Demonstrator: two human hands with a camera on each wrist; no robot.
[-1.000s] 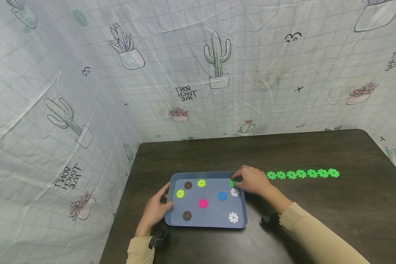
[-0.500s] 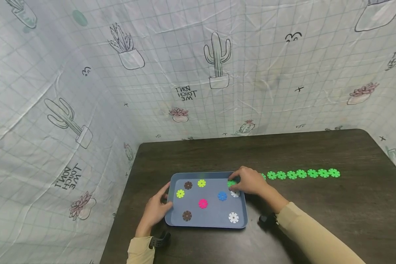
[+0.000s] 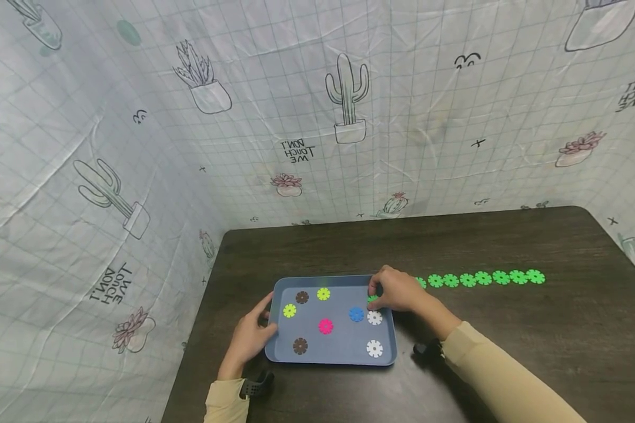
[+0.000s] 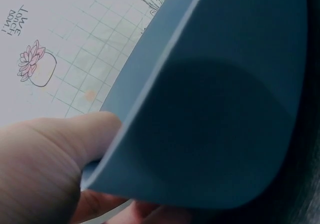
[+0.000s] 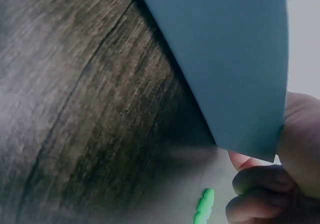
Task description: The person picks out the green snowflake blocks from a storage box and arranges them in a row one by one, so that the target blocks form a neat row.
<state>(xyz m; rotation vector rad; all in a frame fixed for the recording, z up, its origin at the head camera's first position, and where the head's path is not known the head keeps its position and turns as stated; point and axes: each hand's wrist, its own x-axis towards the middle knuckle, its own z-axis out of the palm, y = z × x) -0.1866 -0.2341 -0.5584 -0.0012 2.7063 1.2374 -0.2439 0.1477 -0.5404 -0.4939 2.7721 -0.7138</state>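
A blue-grey tray [image 3: 338, 354] lies on the dark table with flat, notched snowflake discs spread in it. My left hand [image 3: 250, 335] grips the tray's left edge; in the left wrist view the thumb [image 4: 97, 131] lies over the rim. My right hand [image 3: 398, 291] reaches over the far right corner, its thumb and index finger on a green snowflake disc [image 3: 372, 299], partly hidden by the fingers. Just nearer lies a white disc [image 3: 374, 318], with a blue disc [image 3: 356, 314] to its left. In the right wrist view, the tray wall [image 5: 235, 69] hides the fingertips.
Right of the tray runs a row of green discs [image 3: 468, 280], its left end partly behind my right hand. Two brown discs, two yellow discs, a pink disc [image 3: 325, 326] and another white disc [image 3: 374, 349] lie in the tray. Patterned cloth stands behind the table.
My right hand has shifted slightly left, uncovering another green disc at the row's left end. The green disc under its fingers and the nearby white disc have slid slightly nearer. My left hand stays put.
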